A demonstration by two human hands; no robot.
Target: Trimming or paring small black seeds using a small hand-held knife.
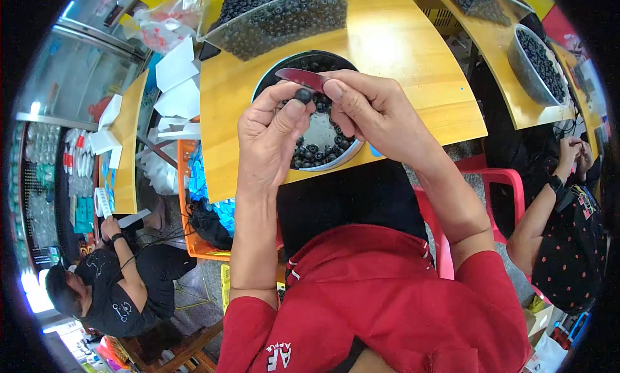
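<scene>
My left hand (267, 131) pinches a dark round berry (303, 96), much like a blueberry, between thumb and fingers. A small knife (301, 78) is gripped in my right hand (384, 114); its blade points left, just above the berry. Whether the blade touches the berry, I cannot tell. The knife's handle is hidden in my fingers. Both hands are over a round, pale-rimmed bowl (349, 158) with many similar berries (315, 155) around its inside and a light patch of bottom showing. My hands cover part of the bowl.
Beyond the bowl, a clear bin (284, 27) heaped with dark berries stands on the wooden table (426, 69). Another bowl of berries (546, 66) is on the table at right. An orange crate (190, 208) stands left. People sit at left (123, 282) and right (562, 244).
</scene>
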